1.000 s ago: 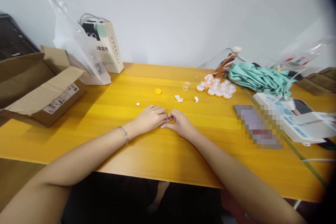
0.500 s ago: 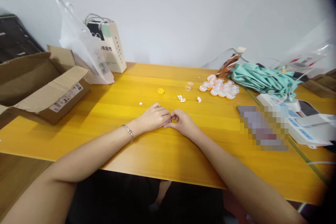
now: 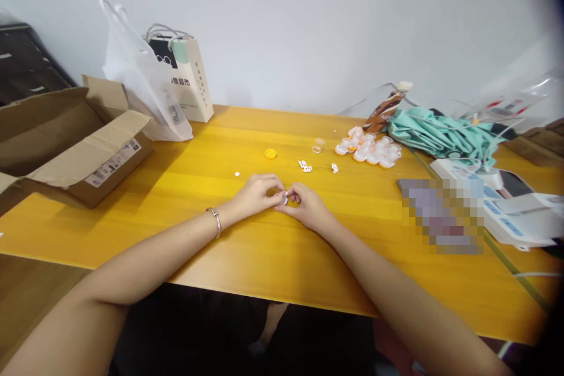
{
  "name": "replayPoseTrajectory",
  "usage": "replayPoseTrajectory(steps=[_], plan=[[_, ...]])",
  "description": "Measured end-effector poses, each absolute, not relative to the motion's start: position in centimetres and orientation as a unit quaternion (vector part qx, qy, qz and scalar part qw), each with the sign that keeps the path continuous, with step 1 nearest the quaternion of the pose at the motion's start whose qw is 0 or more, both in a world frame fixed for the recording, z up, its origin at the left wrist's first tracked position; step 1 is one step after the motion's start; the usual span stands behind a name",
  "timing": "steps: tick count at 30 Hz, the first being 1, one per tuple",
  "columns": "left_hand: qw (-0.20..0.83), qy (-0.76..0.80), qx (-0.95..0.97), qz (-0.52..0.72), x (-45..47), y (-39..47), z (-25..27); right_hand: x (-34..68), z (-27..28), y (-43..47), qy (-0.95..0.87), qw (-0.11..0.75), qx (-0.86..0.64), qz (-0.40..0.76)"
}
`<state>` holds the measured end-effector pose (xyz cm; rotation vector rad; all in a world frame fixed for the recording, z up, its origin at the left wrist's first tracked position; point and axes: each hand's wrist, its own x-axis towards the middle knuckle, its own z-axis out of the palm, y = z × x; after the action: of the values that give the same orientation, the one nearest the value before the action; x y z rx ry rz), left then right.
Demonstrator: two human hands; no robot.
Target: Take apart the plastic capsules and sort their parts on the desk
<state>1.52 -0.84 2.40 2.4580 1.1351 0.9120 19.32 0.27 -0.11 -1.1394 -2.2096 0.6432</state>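
Observation:
Above the yellow wooden table, my left hand (image 3: pixel 259 192) and my right hand (image 3: pixel 306 205) meet fingertip to fingertip. Between them a small white piece (image 3: pixel 285 200) shows, too small and too covered by fingers to name. Thumb and fingers of both hands are pinched together on it. Just beyond the hands lie white openwork pieces (image 3: pixel 304 166) and another white piece (image 3: pixel 334 168). A yellow round cap (image 3: pixel 270 154) and a clear little cup (image 3: pixel 318 145) are farther back. Left of my fingers is a tiny white disc (image 3: pixel 237 174).
Clear capsules with orange bases (image 3: pixel 370 148) cluster at the back right, by a brown bottle (image 3: pixel 388 108) and a folded green umbrella (image 3: pixel 440 132). A blurred-out flat object (image 3: pixel 440 217) and white power strips (image 3: pixel 506 211) lie right. An open carton (image 3: pixel 110 170) and bags (image 3: pixel 194 79) stand left.
My left thumb has come into sight as the left hand turned, and more of the small white piece shows between the fingers. Objects on the table have stayed in place.

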Motion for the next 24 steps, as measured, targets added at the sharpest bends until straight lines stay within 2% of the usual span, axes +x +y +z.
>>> replayPoseTrajectory(steps=[3,5,9,14,18,24], plan=[[0.027,0.411,0.862,0.295,-1.5,0.2,3.4,19.4,-0.2,0.2,-0.823,0.278,-0.433,0.241],[-0.061,0.412,0.879,0.232,-4.7,1.3,4.2,19.4,-0.2,0.2,-0.822,0.274,-0.437,0.242],[-0.140,0.425,0.882,0.146,-10.5,3.0,4.8,19.5,-0.1,0.2,-0.821,0.269,-0.440,0.245],[-0.150,0.368,0.912,0.101,-12.5,3.3,3.5,19.5,0.3,0.0,-0.818,0.269,-0.443,0.250],[-0.142,0.330,0.924,0.129,-12.2,3.2,2.8,19.5,0.3,0.0,-0.816,0.268,-0.443,0.256],[-0.071,0.326,0.925,0.182,-11.6,2.8,2.8,19.5,0.3,0.1,-0.815,0.269,-0.441,0.263]])
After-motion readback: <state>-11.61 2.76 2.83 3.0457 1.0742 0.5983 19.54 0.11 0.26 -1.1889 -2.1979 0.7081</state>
